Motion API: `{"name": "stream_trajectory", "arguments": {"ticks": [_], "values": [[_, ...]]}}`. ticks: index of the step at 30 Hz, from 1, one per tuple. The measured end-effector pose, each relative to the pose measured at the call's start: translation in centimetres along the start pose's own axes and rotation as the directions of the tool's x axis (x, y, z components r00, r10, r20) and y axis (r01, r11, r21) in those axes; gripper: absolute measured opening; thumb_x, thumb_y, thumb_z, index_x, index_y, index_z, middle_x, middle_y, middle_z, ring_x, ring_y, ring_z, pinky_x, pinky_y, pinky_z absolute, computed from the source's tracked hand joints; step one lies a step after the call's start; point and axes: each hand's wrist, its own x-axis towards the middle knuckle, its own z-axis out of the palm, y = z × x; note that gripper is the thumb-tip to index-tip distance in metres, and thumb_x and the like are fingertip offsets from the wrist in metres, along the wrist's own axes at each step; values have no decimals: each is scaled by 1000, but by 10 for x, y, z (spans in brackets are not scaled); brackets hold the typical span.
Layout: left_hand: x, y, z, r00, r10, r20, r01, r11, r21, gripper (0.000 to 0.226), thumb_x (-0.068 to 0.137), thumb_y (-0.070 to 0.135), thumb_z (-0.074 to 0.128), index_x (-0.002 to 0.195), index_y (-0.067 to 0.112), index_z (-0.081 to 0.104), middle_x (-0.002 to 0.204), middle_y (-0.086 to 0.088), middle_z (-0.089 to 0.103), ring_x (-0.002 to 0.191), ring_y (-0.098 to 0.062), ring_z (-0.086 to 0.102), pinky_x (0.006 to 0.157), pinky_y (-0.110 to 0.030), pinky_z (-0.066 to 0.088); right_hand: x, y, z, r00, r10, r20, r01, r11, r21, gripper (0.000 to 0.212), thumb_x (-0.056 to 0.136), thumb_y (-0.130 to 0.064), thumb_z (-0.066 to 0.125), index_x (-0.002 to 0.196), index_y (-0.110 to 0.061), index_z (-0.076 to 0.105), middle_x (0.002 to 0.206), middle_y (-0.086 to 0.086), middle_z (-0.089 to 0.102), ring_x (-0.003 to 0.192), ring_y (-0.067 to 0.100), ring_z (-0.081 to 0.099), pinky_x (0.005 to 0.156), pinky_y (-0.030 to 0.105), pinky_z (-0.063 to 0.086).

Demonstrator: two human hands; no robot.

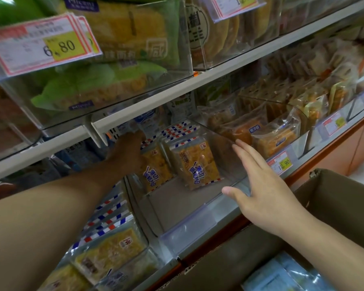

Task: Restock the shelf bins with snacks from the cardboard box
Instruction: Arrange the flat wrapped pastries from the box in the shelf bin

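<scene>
Two snack packs (194, 162) stand far in the clear bin (208, 225), left hand (130, 152) reaching behind them, grip hidden so cannot tell, right hand (265, 190) flat-fingered, empty, at bin's right wall; best pull packs near, then refill from cardboard box (334, 198) near-right.

clear glossy plastic bin (229, 148), shiny plastic snack packets (195, 162), matt cardboard box (334, 198)

The snack bags (194, 162) are yellow with red and blue stripes. The box (332, 198) is brown. Top bags (105, 85) are green.
</scene>
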Motion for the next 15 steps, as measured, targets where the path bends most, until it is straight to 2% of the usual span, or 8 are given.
{"name": "stream_trajectory", "arguments": {"ticks": [3, 6, 12, 15], "values": [[0, -2, 3, 999, 10, -38, -10, 1000, 13, 73, 69, 25, 93, 135, 19, 61, 128, -14, 56, 118, -36, 56, 89, -41, 53, 0, 0, 0, 1000, -9, -4, 9, 1000, -2, 99, 95, -55, 67, 165, -45, -3, 170, -32, -12, 159, 2, 3, 125, 30, 16], [1, -4, 2, 999, -18, -38, 20, 998, 52, 78, 69, 31, 96, 138, 24, 61, 137, -14, 49, 129, -39, 43, 99, -47, 47, 0, -1, 0, 1000, -1, -2, 1, 1000, -6, 99, 95, -55, 67, 165, -45, -3, 169, -32, -13, 159, 2, 3, 125, 30, 16], [-7, -1, -5, 999, -42, -2, 42, 995, -91, 98, 58, 45, 100, 144, 23, 58, 145, -15, 48, 133, -40, 45, 113, -48, 41, 0, 0, 0, 1000, -1, 5, 1, 1000, -14, 100, 95, -56, 67, 165, -45, -3, 169, -31, -13, 159, 2, 3, 122, 28, 15], [-22, 11, -19, 999, -36, 7, 37, 985, -169, 109, 54, 58, 90, 150, 24, 52, 150, -13, 48, 136, -36, 49, 115, -49, 42, 0, -3, -3, 1000, 11, 19, -11, 1000, -18, 100, 95, -56, 68, 166, -42, -1, 171, -28, -11, 160, 4, 3, 122, 27, 15]]}}
